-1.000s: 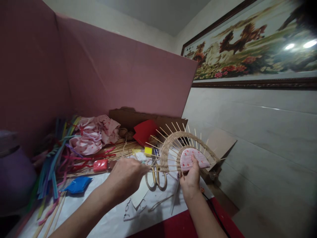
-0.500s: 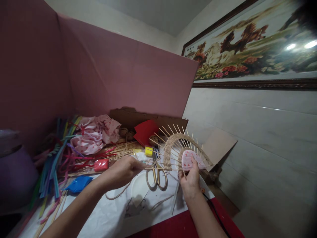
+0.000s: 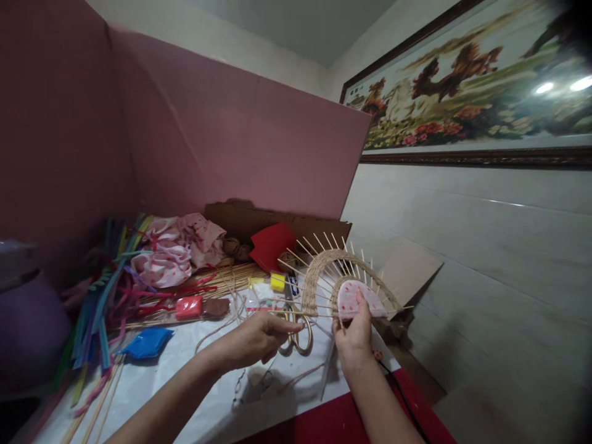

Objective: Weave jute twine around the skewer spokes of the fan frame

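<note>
My right hand (image 3: 355, 338) pinches a half-round pink spotted pad (image 3: 358, 301) from which thin wooden sticks fan out. A band of tan woven twine (image 3: 319, 276) arches across those sticks. My left hand (image 3: 259, 339) is below and left of the piece, fingers pinched near the twine's loose end (image 3: 217, 330), which trails over the white table (image 3: 185, 394). Gold-handled scissors (image 3: 296, 333) lie just behind my left hand's fingertips.
Pink spotted fabric (image 3: 178, 250), coloured strips (image 3: 104, 296), a bundle of sticks (image 3: 231, 280), red (image 3: 189, 306), blue (image 3: 147, 343) and yellow (image 3: 277, 282) blocks and red paper (image 3: 272, 243) crowd the back. A pink board (image 3: 208, 123) walls the table. Cardboard (image 3: 409, 268) leans right.
My left hand has dropped lower and nearer to me, drawing the twine out across the table. The woven piece in my right hand has tilted slightly but stayed in place.
</note>
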`<state>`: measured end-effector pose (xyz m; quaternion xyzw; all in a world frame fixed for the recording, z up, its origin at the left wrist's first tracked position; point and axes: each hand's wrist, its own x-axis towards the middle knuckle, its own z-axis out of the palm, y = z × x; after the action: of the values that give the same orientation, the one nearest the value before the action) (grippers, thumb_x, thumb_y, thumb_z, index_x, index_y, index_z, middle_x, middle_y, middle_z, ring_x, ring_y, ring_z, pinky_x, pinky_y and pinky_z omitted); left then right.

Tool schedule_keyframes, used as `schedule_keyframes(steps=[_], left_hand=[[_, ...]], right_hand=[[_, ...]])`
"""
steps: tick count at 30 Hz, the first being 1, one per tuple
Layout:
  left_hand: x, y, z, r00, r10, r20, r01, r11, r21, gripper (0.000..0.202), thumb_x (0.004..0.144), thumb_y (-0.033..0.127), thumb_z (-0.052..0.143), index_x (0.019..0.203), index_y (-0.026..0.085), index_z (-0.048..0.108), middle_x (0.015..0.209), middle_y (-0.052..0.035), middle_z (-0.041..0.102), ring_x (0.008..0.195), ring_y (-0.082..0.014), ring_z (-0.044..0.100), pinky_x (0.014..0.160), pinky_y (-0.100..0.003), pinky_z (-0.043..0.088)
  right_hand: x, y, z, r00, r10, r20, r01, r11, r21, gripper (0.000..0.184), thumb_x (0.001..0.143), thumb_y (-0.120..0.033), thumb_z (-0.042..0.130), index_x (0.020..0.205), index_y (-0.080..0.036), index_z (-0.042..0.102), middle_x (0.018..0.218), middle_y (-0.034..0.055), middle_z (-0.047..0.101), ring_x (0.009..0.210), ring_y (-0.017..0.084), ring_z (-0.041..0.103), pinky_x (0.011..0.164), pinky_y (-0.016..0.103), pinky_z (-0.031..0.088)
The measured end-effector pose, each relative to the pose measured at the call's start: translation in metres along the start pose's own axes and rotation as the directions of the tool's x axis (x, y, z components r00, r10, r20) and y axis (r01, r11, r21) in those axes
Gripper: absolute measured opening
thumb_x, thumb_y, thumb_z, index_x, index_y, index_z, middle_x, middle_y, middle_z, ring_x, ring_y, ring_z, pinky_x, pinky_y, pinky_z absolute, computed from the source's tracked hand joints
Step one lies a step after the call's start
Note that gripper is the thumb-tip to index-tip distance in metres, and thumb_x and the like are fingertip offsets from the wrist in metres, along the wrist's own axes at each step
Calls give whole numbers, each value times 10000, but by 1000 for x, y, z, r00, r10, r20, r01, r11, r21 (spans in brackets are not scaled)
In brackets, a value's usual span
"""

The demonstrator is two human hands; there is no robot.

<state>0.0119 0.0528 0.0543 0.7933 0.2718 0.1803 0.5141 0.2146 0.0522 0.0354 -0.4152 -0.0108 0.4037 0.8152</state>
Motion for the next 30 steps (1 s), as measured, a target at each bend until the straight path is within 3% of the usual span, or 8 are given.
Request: schedule_keyframes(steps=[5,8,12,15,21,23,27,30], left_hand=[[0,3,6,1000,-26,1,26,1000,17,424,761,168,394,1156,154,548,502,68,309,436,-59,304,424,-187,256],[-4,12,7,997,-16,-71,29,981,189,391,793,197,370,1136,184,559,535,45,414,477,-73,342,453,-191,271],[-11,30,7,977,104,-184,12,840,542,260,791,212,399,774,184,657,600,4,540,563,-102,414,504,-208,285],[-12,36,5,964,147,-222,40,746,665,239,763,169,422,626,173,618,570,-1,554,549,-107,436,489,-214,264],[-11,25,-5,882,249,-400,147,661,736,261,813,237,407,771,205,663,597,-24,611,570,-124,525,543,-230,324],[-12,25,-8,863,288,-415,170,607,776,254,824,276,412,817,218,659,617,-29,621,586,-134,540,548,-238,334],[-14,28,-14,875,328,-356,182,458,870,244,832,328,429,862,218,645,659,-49,621,596,-158,543,527,-254,328],[-15,28,-20,887,345,-308,165,386,908,248,844,292,421,768,193,635,661,-51,610,632,-169,538,546,-266,332]], right_hand=[[4,2,-1,998,-56,36,56,998,-10,391,661,-427,557,978,-197,567,769,-4,666,614,131,599,466,223,456],[9,5,-2,995,-97,16,97,995,-4,413,648,-414,578,1001,-200,558,826,0,666,678,139,613,513,231,481],[12,8,-2,983,-183,0,182,982,48,463,628,-376,619,1052,-210,538,978,6,640,803,133,611,610,224,502],[10,9,0,977,-214,-6,213,974,78,510,611,-363,644,1084,-215,527,1065,18,610,854,138,604,638,228,507],[8,9,1,977,-213,4,212,974,75,536,595,-359,656,1090,-199,528,1100,45,594,884,162,601,650,249,515],[9,9,1,978,-208,12,207,976,68,534,592,-363,659,1085,-198,531,1082,40,603,880,163,604,659,257,518],[10,9,0,980,-199,28,197,979,54,528,593,-375,657,1078,-204,539,1043,31,618,864,162,606,659,264,517],[12,9,-2,981,-191,36,189,980,56,515,596,-365,653,1071,-196,545,1024,34,625,834,161,611,648,266,515]])
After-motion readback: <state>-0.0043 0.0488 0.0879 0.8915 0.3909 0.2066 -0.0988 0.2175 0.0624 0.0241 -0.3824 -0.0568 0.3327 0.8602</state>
